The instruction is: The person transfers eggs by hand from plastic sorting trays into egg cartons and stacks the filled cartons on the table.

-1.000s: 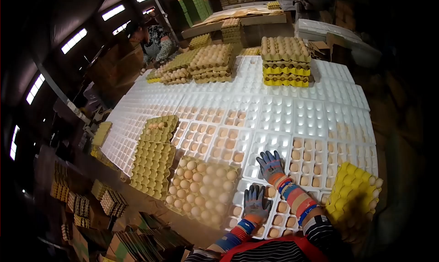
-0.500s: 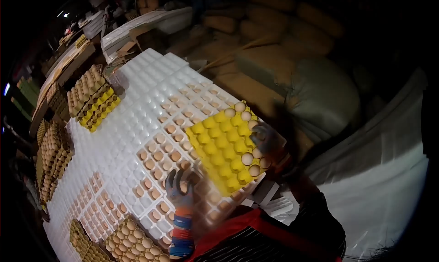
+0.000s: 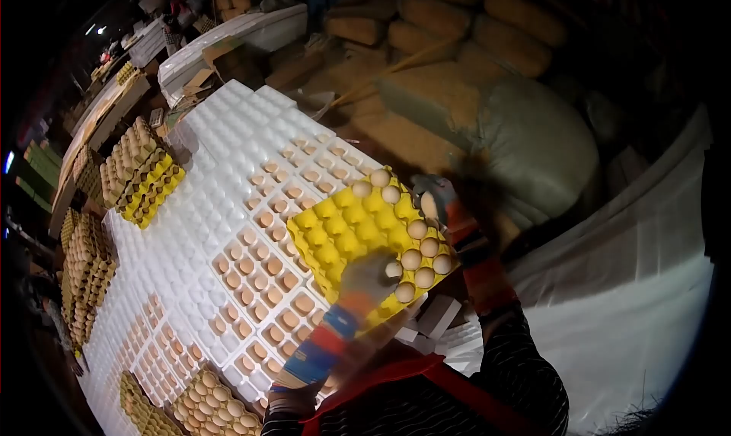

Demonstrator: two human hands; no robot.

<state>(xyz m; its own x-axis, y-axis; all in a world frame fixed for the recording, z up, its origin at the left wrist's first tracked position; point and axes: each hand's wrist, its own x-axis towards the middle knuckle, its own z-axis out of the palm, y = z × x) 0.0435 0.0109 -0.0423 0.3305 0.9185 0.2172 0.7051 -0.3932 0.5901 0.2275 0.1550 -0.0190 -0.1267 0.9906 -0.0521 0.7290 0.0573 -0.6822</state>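
A yellow egg tray [image 3: 346, 226] lies tilted over the white foam trays, with several eggs along its right side. My left hand [image 3: 369, 277], gloved in grey, is over the tray's lower part; its fingertips meet an egg [image 3: 394, 269], and motion blurs it. At the tray's upper right edge my right hand [image 3: 435, 196], also gloved, is closed round an egg [image 3: 429, 206]. White foam trays [image 3: 255, 272] with brown eggs in their compartments lie to the left of the yellow tray.
Stacked egg trays [image 3: 141, 169] stand on the foam trays at the upper left, with more stacks [image 3: 85, 265] beyond. A filled egg tray [image 3: 213, 405] is at the bottom left. Large sacks [image 3: 533, 146] and white sheeting [image 3: 609, 306] lie to the right.
The view has swung right since the first frame. My left hand has moved from the foam trays onto the yellow tray. My right hand has closed round an egg at the tray's edge.
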